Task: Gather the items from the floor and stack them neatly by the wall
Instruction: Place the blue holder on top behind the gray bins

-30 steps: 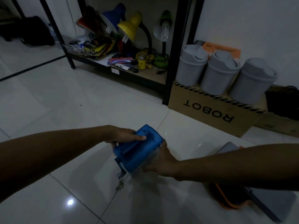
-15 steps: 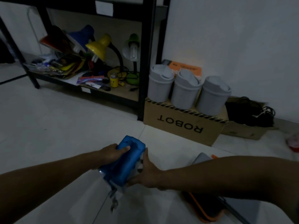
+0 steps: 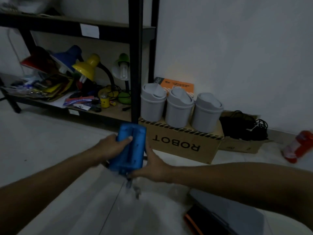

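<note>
I carry a blue plastic box (image 3: 131, 146) in both hands, above the white tiled floor. My left hand (image 3: 112, 146) grips its left side, thumb across the lid. My right hand (image 3: 152, 167) holds its right side and underside. A small metal piece (image 3: 133, 187) dangles below the box. A flat grey item (image 3: 237, 216) with an orange-edged one (image 3: 191, 221) under it lies on the floor at lower right, partly hidden by my right forearm. A red and white object (image 3: 298, 146) lies near the wall at far right.
A cardboard box marked ROBOT (image 3: 179, 143) stands against the wall with three grey bins (image 3: 179, 107) on it. Left of it is a black shelf rack (image 3: 135, 65) holding desk lamps. A low box with black cables (image 3: 243, 128) sits to the right.
The view has lifted and swung right toward the wall. The blue box has risen in both hands and turned more upright, closer to the cardboard box.
</note>
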{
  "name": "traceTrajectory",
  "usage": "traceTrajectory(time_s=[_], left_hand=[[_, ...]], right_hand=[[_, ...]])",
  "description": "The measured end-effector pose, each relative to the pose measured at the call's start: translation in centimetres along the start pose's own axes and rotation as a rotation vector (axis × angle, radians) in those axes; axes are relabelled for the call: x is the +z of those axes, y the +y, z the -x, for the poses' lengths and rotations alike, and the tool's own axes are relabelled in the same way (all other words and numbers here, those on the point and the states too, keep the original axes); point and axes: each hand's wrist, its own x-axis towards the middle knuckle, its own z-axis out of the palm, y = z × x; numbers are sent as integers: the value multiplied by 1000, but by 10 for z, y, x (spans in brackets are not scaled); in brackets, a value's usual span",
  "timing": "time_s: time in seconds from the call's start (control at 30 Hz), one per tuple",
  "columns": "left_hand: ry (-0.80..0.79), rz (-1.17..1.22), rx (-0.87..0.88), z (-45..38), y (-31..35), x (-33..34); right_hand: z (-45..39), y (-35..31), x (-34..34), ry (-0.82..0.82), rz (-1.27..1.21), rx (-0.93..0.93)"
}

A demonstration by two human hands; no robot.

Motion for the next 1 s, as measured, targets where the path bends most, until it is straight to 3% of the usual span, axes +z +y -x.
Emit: traceTrajectory(time_s=[0.17,0.4,0.67,0.8,1.0], left_hand=[[58,104,100,8,52,-53],[178,260,186,27,114,-79],[197,254,329,52,200,-64],[166,272,383,63,246,-48],[138,330,459,57,319,-4]], right_hand=[[-23,-59,-39,84,-58,-167],[-27,-113,-87,166,-46,-258],[4,-153,-179,279,4,-338],[25,-178,-234,266,-4,-291],[49,-177,-313,390,-27,-261]])
